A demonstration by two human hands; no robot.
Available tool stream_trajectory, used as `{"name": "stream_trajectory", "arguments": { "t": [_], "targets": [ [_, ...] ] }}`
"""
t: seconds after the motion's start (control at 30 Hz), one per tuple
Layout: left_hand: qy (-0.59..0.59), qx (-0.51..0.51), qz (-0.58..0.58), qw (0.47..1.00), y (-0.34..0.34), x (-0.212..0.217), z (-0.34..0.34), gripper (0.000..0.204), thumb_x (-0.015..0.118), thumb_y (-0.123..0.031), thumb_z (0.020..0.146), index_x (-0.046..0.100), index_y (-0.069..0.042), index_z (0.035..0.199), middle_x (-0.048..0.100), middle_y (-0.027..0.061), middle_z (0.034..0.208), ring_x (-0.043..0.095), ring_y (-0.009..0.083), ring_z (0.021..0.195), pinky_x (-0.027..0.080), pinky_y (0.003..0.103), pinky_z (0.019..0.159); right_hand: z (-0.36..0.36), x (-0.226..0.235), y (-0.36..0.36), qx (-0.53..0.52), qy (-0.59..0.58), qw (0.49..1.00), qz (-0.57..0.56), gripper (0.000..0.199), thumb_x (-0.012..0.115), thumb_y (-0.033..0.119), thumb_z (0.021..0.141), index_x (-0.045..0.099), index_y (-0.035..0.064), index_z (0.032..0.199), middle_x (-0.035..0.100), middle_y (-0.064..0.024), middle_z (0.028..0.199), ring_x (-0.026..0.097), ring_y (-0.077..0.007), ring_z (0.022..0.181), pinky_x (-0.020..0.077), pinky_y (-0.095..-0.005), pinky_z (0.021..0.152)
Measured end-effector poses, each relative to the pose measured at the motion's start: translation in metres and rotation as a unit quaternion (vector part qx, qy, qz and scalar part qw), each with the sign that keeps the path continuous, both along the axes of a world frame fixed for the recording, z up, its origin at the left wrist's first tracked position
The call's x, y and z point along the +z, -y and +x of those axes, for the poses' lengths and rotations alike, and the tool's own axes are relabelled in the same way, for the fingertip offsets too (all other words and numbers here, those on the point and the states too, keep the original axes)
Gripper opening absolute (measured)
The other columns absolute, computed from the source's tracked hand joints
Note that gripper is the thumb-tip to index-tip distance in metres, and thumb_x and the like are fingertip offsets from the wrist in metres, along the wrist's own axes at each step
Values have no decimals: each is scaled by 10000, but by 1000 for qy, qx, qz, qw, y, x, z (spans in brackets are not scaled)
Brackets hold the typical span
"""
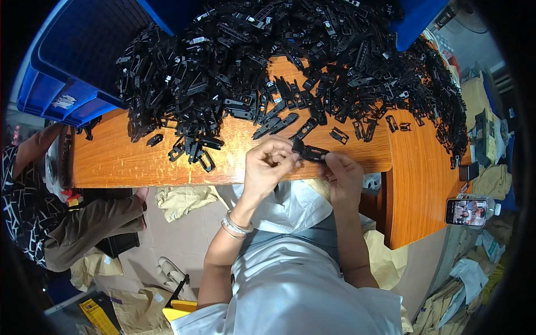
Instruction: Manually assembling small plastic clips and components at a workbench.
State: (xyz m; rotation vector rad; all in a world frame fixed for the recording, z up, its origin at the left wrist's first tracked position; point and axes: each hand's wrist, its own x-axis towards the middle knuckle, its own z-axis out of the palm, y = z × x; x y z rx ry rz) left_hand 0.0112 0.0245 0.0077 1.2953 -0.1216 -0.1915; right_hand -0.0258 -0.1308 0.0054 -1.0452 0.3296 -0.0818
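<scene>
Just above the table's front edge, a small black plastic part (314, 154) with a slot through it is held between my two hands. My left hand (268, 163) pinches its left end, fingers curled in. At the opposite end, the thumb and fingers of my right hand (344, 174) close on it. Beyond my fingertips lie loose black parts: a slotted frame (338, 135) to the right and a long solid piece (284, 123) to the left. A great heap of similar black parts (195, 84) covers the far side of the wooden table (223, 162).
A blue crate (72, 72) stands tilted at the far left. A co-worker (50, 206) sits at the left edge. On the right, a phone (466, 213) leans at the edge of the wooden side top (419, 190). Brown bags (134, 307) lie on the floor.
</scene>
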Motion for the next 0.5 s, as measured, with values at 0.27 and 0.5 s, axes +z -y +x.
{"name": "stream_trajectory", "arguments": {
  "t": [0.27,0.5],
  "targets": [
    [29,-17,3,999,-1,-14,-11,71,581,57,776,560,56,844,596,54,713,612,90,711,480,193,585,-2,6,-5,24,-13,999,-34,135,600,85,815,618,-48,800,605,-75,627,565,-106,541,439,-192,526],
    [-73,-81,71,991,-1,10,-4,156,649,-109,788,612,37,830,551,-5,681,453,32,558,364,156,509,-5,4,-3,110,49,971,-206,85,640,31,772,610,-32,820,582,-38,686,546,-82,609,415,-182,555]
  ]
}}
